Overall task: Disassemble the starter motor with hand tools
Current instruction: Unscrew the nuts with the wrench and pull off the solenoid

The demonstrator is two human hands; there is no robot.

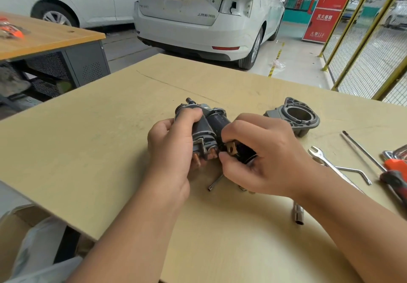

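Note:
The dark starter motor with its solenoid lies at the middle of the pale wooden table. My left hand grips the solenoid side, thumb curled over the top. My right hand holds the motor body, its thumb and forefinger pinching at the copper terminal tab. The grey drive-end housing lies apart to the right. A thin rod pokes out beneath my hands.
An open-end wrench, a bent rod, a long screwdriver with a red and black handle and a socket lie on the right. White cars stand beyond the table. Another bench is at the left, a yellow mesh fence at the right.

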